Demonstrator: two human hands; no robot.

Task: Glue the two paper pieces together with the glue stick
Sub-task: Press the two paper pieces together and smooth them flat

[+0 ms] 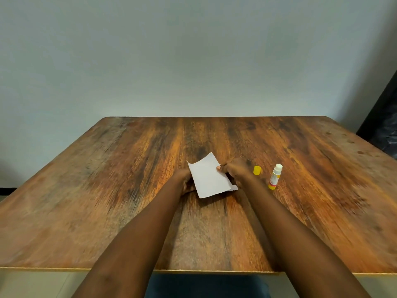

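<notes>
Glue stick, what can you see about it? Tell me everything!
The glue stick lies tilted on the wooden table, right of the right hand, and nothing touches it. Its tube looks like white plastic with a yellow base and a pink band. It is uncapped, with the white glue showing at its far end. Its yellow cap sits apart, nearer the hand.

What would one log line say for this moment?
hands: left, right both hold paper | glue stick: uncapped, on table | cap: beside it
</notes>
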